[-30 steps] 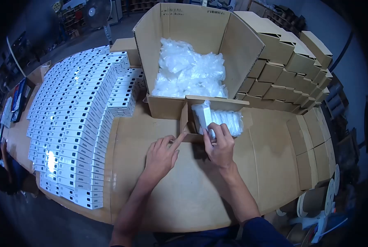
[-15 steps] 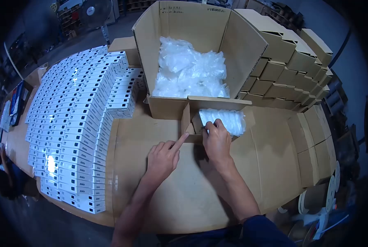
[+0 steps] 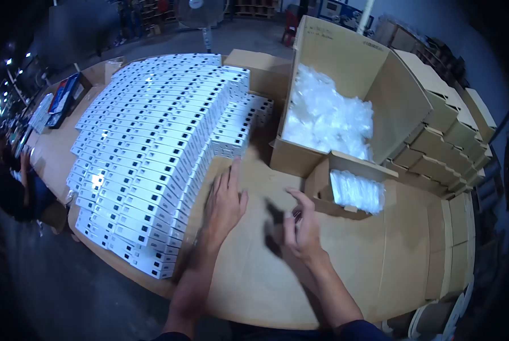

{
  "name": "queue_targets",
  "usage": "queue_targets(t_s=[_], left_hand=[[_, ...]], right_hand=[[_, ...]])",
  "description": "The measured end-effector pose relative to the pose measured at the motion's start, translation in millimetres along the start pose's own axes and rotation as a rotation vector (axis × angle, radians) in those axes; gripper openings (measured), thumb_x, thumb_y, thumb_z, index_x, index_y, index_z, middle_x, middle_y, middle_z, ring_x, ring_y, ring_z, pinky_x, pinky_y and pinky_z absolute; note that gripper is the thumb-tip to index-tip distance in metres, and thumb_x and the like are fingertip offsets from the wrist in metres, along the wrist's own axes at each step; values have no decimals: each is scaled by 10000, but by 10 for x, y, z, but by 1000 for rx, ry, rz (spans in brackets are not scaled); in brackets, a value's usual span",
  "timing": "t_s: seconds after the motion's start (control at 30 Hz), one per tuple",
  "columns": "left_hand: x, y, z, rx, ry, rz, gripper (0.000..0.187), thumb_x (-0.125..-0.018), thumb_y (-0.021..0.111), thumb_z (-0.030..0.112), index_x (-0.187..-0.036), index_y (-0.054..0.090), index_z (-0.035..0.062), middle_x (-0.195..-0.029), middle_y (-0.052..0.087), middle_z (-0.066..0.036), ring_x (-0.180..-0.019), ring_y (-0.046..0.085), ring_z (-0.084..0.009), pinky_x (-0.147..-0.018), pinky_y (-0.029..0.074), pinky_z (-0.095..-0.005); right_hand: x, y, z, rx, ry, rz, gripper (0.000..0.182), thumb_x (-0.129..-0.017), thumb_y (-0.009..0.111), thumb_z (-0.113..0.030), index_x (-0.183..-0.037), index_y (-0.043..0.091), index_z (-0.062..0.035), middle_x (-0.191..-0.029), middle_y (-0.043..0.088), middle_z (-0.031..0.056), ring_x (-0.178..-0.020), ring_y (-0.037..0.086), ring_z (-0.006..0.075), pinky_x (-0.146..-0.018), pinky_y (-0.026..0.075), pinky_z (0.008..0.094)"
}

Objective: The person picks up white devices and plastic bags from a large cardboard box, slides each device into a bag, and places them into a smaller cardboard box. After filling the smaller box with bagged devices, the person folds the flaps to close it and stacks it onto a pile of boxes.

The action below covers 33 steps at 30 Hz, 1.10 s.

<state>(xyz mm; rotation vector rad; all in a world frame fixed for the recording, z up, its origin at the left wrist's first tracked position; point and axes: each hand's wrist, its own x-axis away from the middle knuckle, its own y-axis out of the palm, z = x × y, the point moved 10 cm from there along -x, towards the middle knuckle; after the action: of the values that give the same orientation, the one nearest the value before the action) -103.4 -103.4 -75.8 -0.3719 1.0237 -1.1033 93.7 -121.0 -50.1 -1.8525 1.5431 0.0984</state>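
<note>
My left hand (image 3: 226,199) reaches forward with its fingers stretched out, tips close to the front of a short stack of white boxes (image 3: 230,148). Nothing is in it. Above the cardboard tabletop my right hand (image 3: 304,230) is half curled, thumb and forefinger apart; its palm is partly hidden. Just beyond the right hand stands a small open carton (image 3: 318,181), holding a row of clear plastic-wrapped packets (image 3: 357,191). To the left of my left hand rises a big block of white boxes (image 3: 146,142) with black squares on their ends.
A large open carton (image 3: 399,85) full of clear plastic bags (image 3: 328,113) stands behind the small one. Brown cartons (image 3: 436,136) are stacked at the right, with more along the table's right edge (image 3: 439,250). Another person (image 3: 15,182) is at the far left.
My view has turned left. Both hands have left the small carton; my right hand has drawn back from the packets, and my left has moved toward the white boxes with fingers extended.
</note>
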Motion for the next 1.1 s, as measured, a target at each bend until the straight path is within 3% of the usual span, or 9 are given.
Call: queue_targets(t_s=[0.07, 0.13, 0.17, 0.4, 0.57, 0.8, 0.9, 0.97, 1.1], left_hand=[[-151, -61, -215, -11, -7, 56, 802, -878, 668, 39, -1584, 290, -17, -1416, 519, -273, -1310, 485, -449, -1131, 391, -492], [-317, -92, -301, -65, 27, 103, 792, -882, 660, 39, -1580, 291, -25, -1445, 502, -274, -1342, 469, -449, -1150, 380, -489], [-374, -48, -312, -136, 56, 91, 779, -885, 647, 32, -1578, 297, -22, -1464, 486, -277, -1377, 446, -453, -1165, 366, -501], [-428, 15, -503, -175, 52, 68, 743, -875, 648, 13, -1559, 361, 7, -1444, 504, -256, -1417, 427, -427, -1176, 359, -503], [-425, -66, -504, -145, 53, 153, 566, -863, 661, -27, -1417, 554, 20, -1275, 565, -192, -1223, 545, -371, -1044, 460, -473], [-293, -206, -410, -190, 18, 251, 356, -812, 732, -22, -1162, 713, 40, -1185, 599, -121, -1155, 566, -337, -957, 495, -459], [-136, -498, -67, -158, 62, 317, 388, -760, 755, -77, -1122, 725, 60, -1164, 600, -126, -1196, 564, -378, -963, 504, -504], [-43, -606, 235, -107, 97, 318, 385, -761, 780, -56, -1123, 737, 69, -1205, 590, -119, -1235, 553, -382, -1010, 498, -497], [-27, -664, 879, 53, 241, 278, 369, -754, 802, -52, -1097, 757, 76, -1241, 572, -133, -1247, 575, -377, -1015, 527, -463]], right_hand=[[-287, 431, 134, -44, 71, -144, 538, -930, 527, 42, -1451, 412, -25, -1378, 581, 250, -860, 659, 331, -823, 543, 407], [-652, 779, 352, -32, 18, -177, 577, -950, 472, 34, -1494, 294, -36, -1434, 536, 280, -1183, 626, 449, -1031, 488, 466], [-840, 904, 376, -74, -20, -190, 590, -951, 444, 27, -1497, 225, -29, -1472, 492, 307, -1398, 469, 471, -1142, 408, 485], [-1323, 1240, 538, 75, -53, -274, 675, -863, 460, 30, -1480, 187, 3, -1510, 475, 308, -1332, 523, 483, -1109, 446, 480], [-1291, 1284, 558, 61, 0, -328, 687, -850, 431, 52, -1472, 144, 3, -1563, 433, 279, -1337, 477, 535, -1137, 404, 504], [-1136, 1031, 351, -25, -178, -192, 840, -815, 435, 83, -1580, 93, 27, -1549, 331, 370, -1477, 338, 498, -1234, 279, 463], [-823, 883, 371, -326, 271, -341, 809, -954, 525, -38, -1626, 78, -96, -1498, 410, 312, -1329, 515, 390, -1108, 423, 458], [-642, 800, 240, -558, 441, -515, 787, -1059, 576, -200, -1639, 44, -175, -1362, 545, 235, -1066, 628, 228, -835, 566, 377], [-709, 337, -14, -811, 365, -396, 482, -1080, 542, -172, -1534, 386, -118, -1245, 607, 100, -1057, 600, 168, -795, 565, 347]])
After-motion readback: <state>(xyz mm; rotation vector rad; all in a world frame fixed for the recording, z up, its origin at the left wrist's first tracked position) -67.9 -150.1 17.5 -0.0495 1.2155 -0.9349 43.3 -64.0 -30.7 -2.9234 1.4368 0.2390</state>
